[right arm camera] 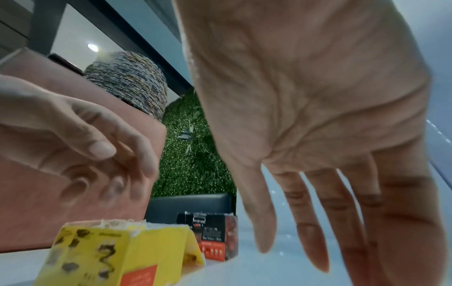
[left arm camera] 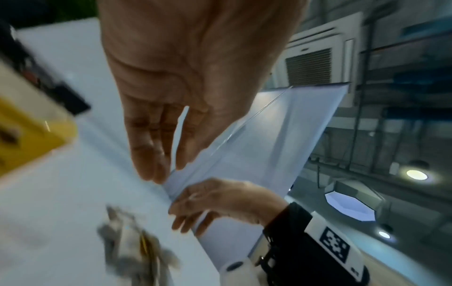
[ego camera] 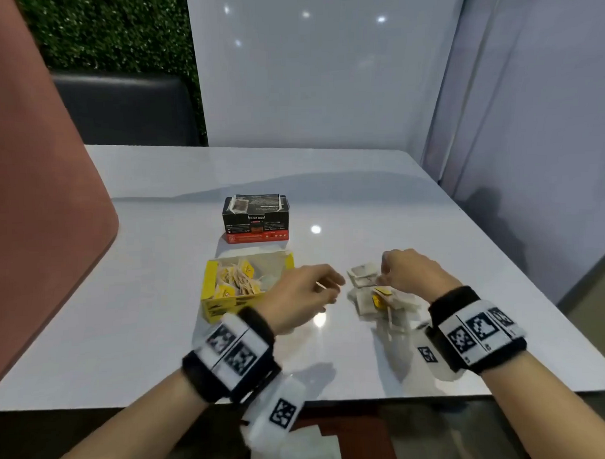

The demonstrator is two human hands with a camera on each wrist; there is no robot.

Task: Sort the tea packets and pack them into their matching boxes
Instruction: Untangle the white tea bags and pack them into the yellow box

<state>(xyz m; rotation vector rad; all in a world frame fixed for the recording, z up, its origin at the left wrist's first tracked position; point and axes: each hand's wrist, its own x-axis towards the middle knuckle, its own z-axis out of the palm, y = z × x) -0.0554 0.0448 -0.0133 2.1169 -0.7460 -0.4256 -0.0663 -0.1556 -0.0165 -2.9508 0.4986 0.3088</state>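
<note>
Glossy white table point(ego camera: 158, 268), white wall panels point(ego camera: 323, 74) (ceiling lights reflected), dark seat point(ego camera: 125, 112), green hedge wall point(ego camera: 109, 30).

I see both banded wrists raised side by side, my left hand point(ego camera: 301, 294) loosely curled and empty, my right hand point(ego camera: 410, 272) hanging with fingers straight down.

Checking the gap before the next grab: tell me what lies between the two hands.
In the head view, only bare table separates the left hand from the right hand; the loose tea packets lie under the right hand.
</note>
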